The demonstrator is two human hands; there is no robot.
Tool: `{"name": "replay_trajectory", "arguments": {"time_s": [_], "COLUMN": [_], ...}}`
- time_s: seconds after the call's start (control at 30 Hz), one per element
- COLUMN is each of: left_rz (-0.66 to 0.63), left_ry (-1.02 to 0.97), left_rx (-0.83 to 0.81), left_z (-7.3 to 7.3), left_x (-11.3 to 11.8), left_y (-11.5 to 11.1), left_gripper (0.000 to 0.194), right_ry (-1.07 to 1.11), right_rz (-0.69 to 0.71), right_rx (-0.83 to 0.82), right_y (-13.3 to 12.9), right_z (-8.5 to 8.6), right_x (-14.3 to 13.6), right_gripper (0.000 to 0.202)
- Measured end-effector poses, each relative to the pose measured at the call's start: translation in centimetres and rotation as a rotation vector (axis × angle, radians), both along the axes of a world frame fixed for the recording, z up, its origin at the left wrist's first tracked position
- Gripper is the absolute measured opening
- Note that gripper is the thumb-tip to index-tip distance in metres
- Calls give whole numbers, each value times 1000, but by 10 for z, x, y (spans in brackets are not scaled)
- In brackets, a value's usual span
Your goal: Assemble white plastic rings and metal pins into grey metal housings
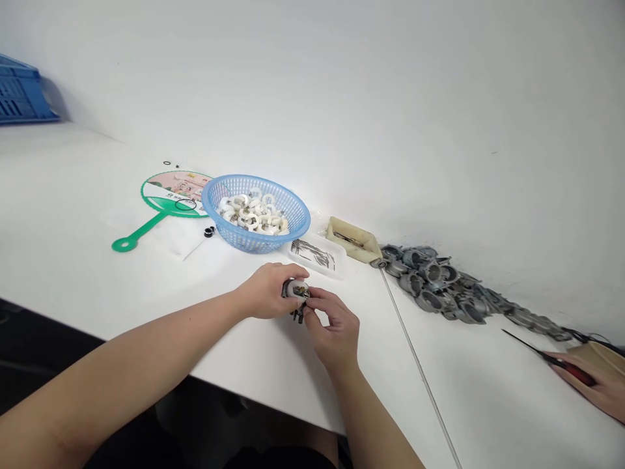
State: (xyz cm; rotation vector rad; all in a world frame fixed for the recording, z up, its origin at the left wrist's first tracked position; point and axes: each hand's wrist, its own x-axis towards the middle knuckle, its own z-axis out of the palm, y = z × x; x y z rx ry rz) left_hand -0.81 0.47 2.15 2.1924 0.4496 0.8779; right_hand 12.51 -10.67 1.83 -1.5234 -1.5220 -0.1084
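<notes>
My left hand [269,290] is closed around a small dark-grey metal housing [287,290] with a white plastic ring [293,287] seated in it. Small brass-coloured metal bits show at the ring's right side. At that same side my right hand [336,324] pinches the housing's edge between thumb and fingers. Whether a tiny piece sits between those fingertips is too small to tell. Both hands are above the white table, in front of a blue plastic basket [258,244] filled with white rings [252,221] that carry metal parts.
Behind my hands are a white tray [336,251] of thin dark pins and a cream box [368,251]. Grey metal housings [432,280] are heaped at right. A green-handled fan [146,229] lies left. Another person's hand [603,391] holds a screwdriver [569,368]. A blue crate [24,91] stands far left.
</notes>
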Motion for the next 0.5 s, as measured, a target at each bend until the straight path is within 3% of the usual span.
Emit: {"name": "replay_trajectory", "arguments": {"time_s": [0.23, 0.5], "left_rz": [-17, -77], "left_ry": [-11, -6], "left_rx": [-20, -77], "left_z": [2, -1], "left_x": [-2, -3], "left_y": [-2, 0], "left_gripper": [43, 51], "right_ry": [95, 247], "right_rz": [-26, -48], "right_rx": [5, -51], "right_y": [0, -1], "right_z": [-2, -5], "right_x": [-1, -2], "right_gripper": [13, 29]}}
